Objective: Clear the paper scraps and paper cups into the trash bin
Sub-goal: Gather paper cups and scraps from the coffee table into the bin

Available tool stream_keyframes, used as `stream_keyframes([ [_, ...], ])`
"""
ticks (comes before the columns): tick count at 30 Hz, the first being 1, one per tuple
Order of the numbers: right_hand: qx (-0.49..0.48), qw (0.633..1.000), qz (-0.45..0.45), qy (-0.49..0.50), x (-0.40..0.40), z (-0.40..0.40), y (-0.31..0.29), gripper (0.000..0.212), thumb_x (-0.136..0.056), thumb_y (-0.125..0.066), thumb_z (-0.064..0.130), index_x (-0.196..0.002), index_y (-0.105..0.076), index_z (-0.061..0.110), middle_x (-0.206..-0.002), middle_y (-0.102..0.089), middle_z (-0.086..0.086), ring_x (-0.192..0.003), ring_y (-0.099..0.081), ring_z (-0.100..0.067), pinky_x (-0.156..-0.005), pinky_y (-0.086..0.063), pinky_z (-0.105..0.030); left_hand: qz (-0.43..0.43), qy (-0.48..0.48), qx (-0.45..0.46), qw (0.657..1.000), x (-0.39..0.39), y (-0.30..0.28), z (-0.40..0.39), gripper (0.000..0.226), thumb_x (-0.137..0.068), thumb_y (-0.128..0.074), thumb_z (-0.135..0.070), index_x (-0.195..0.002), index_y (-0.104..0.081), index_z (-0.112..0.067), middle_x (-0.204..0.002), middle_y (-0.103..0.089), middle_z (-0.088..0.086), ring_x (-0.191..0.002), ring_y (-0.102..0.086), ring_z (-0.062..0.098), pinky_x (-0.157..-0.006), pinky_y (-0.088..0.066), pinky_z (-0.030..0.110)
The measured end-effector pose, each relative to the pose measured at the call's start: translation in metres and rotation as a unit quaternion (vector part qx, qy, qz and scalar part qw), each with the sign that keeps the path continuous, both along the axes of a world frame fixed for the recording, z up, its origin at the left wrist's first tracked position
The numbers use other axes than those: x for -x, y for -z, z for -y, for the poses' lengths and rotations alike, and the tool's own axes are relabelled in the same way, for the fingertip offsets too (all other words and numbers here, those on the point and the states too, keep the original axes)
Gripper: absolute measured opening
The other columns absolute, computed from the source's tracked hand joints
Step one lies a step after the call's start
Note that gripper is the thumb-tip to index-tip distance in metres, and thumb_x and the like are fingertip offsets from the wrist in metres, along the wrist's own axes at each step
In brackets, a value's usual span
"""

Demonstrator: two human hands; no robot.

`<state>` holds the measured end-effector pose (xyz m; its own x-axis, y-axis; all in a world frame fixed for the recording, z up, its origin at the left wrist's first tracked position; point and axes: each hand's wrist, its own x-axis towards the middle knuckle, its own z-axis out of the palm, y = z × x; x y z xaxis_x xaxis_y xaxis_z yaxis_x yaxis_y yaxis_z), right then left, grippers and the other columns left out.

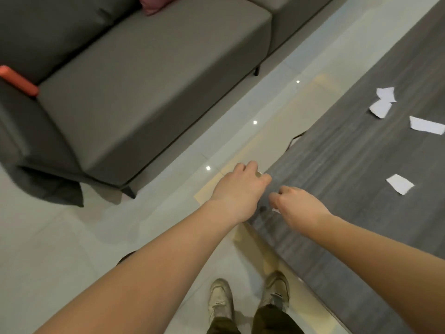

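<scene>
From the head view, a person stands beside a long dark grey tabletop (356, 165) and looks down at both arms.

The left hand (237, 189) is at the near edge of the tabletop. Its fingers are curled around a small paper cup (258, 174). Only a bit of the cup's pale rim shows past the fingers, so most of it is hidden.

The right hand (297, 206) is just beside the left one, over the tabletop. Its fingers are curled in, and a little white paper scrap (275, 210) peeks out under it. The hand seems to pinch that scrap, but most of the scrap is hidden.

More white paper scraps lie on the tabletop, well apart from the hands. One piece (399, 184) lies alone on the right. Another piece (426, 125) is farther back near the right edge. Two pieces (382, 102) lie touching each other farther back.

On the left is a grey sofa (134, 88) with a pink cushion (151, 4) at the top and an orange thing (18, 80) on its arm. The floor (72, 249) is pale and shiny. Two light shoes (248, 297) stand on it at the bottom.
</scene>
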<state>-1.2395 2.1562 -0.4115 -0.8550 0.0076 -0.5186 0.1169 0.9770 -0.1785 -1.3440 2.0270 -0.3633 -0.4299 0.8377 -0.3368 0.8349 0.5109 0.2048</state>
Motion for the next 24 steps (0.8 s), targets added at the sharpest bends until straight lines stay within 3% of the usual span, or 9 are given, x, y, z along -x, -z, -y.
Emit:
stream_keyframes([
  [3, 0.002, 0.999, -0.008, -0.035, 0.023, 0.035, -0.005, 0.026, -0.091, -0.05, 0.006, -0.115, -0.052, 0.016, -0.105, -0.052, -0.009, -0.096, -0.057, -0.03, -0.073, -0.049, -0.039, 0.016, -0.066, 0.007, 0.998, 0.013, 0.003, 0.061, 0.046, -0.083, -0.057, -0.008, -0.126, -0.048, -0.021, -0.122, -0.042, 0.009, -0.11, -0.044, 0.031, -0.082, -0.05, 0.043],
  [8, 0.027, 0.996, -0.018, -0.088, 0.057, 0.114, -0.005, 0.028, -0.085, -0.048, -0.006, -0.101, -0.045, 0.016, -0.093, -0.05, -0.004, -0.072, -0.047, -0.022, -0.06, -0.047, -0.037, 0.016, -0.166, 0.018, 0.986, 0.029, 0.015, 0.192, 0.048, -0.08, -0.062, -0.012, -0.123, -0.044, -0.02, -0.12, -0.043, 0.004, -0.108, -0.045, 0.028, -0.083, -0.049, 0.044],
  [12, 0.059, 0.99, -0.015, -0.13, 0.082, 0.195, 0.006, 0.025, -0.086, -0.046, -0.004, -0.103, -0.048, 0.014, -0.097, -0.052, -0.006, -0.083, -0.054, -0.026, -0.062, -0.042, -0.036, 0.021, -0.237, 0.045, 0.97, 0.019, 0.037, 0.294, 0.056, -0.082, -0.062, -0.017, -0.132, -0.039, -0.017, -0.128, -0.039, 0.004, -0.114, -0.043, 0.026, -0.091, -0.047, 0.038],
  [16, 0.093, 0.983, -0.007, -0.156, 0.096, 0.282, 0.026, 0.019, -0.09, -0.045, 0.002, -0.105, -0.05, 0.014, -0.099, -0.053, -0.006, -0.085, -0.056, -0.027, -0.07, -0.05, -0.039, 0.059, -0.291, 0.059, 0.953, -0.004, 0.069, 0.373, 0.062, -0.08, -0.063, -0.021, -0.136, -0.036, -0.02, -0.13, -0.037, 0.005, -0.117, -0.042, 0.026, -0.093, -0.044, 0.035],
  [24, 0.114, 0.972, 0.028, -0.206, 0.096, 0.41, 0.1, 0.023, -0.092, -0.051, 0.011, -0.115, -0.053, 0.012, -0.105, -0.055, -0.007, -0.088, -0.06, -0.028, -0.067, -0.041, -0.03, 0.153, -0.384, 0.028, 0.91, -0.043, 0.148, 0.454, 0.081, -0.077, -0.072, -0.034, -0.142, -0.025, -0.027, -0.137, -0.034, 0.004, -0.125, -0.038, 0.025, -0.098, -0.044, 0.036],
])
